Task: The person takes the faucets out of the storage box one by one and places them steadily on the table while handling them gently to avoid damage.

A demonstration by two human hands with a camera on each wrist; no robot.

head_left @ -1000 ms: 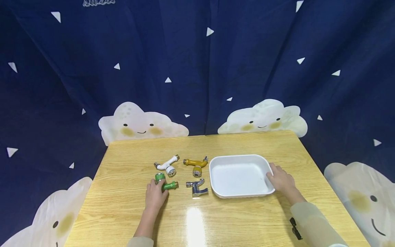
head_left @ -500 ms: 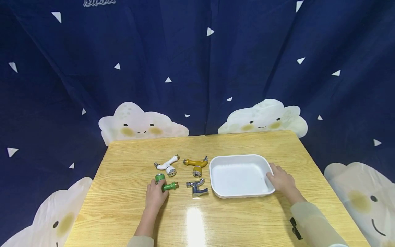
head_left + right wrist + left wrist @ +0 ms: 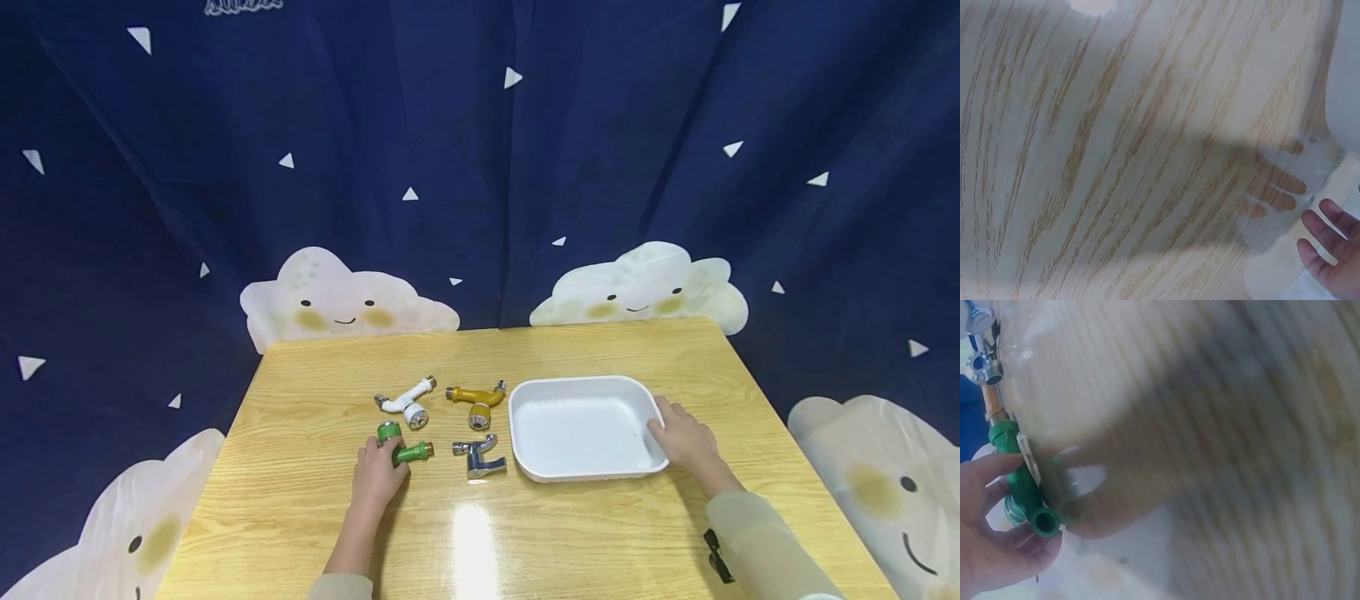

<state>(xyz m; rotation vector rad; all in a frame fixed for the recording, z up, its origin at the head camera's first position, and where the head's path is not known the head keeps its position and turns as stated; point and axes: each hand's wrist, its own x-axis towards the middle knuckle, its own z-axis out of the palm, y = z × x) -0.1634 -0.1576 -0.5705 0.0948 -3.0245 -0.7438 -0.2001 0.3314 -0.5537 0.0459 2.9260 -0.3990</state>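
Observation:
My left hand (image 3: 378,475) grips a green tap (image 3: 1024,478), thumb and fingers around its body. In the head view, the hand covers part of this tap; its round green knob (image 3: 388,430) shows beyond the fingers. A white tap (image 3: 408,402) lies just behind it. To the right lie a mustard-yellow tap (image 3: 476,397) and a chrome tap (image 3: 477,457) with a lever. My right hand (image 3: 686,437) holds the right end of a white rectangular tray (image 3: 585,477), thumb over the rim. In the right wrist view, several fingers (image 3: 1329,234) extend loosely, with the thumb hidden.
The light wooden table (image 3: 570,542) has a glossy surface with a bright reflection near its front. Behind and beside it hangs a dark blue curtain (image 3: 390,142) with printed clouds. The tray's floor carries only a small dark mark.

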